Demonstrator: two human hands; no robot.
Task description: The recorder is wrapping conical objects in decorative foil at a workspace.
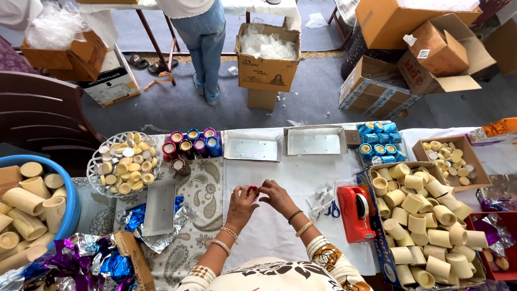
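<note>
Both hands met over the white tablecloth near frame centre. Left hand and right hand had fingertips pinched together on one small red foil-wrapped piece, held between them just above the cloth; fingers closed on it from both sides. Bangles on both wrists.

At 3 o'clock from the hands: a red tape dispenser, w/ blue-handled scissors just beside it on its left. Further at 3–4 o'clock, a cardboard box of cream paper cups, heaped full.

At 12 o'clock: two shallow metal trays side by side. At 1 o'clock, blue foil-wrapped rolls in a cluster. At 11 o'clock, a row of red, purple & blue wrapped rolls; left of those, a clear round basket of small cream discs.

At 9 o'clock, a blue tub w/ more cream cups. At 8 o'clock, loose blue & purple foil sheets.

Beyond the table, approx 12 o'clock, another person in jeans stood on the grey floor, near an open carton of clear plastic.
</note>
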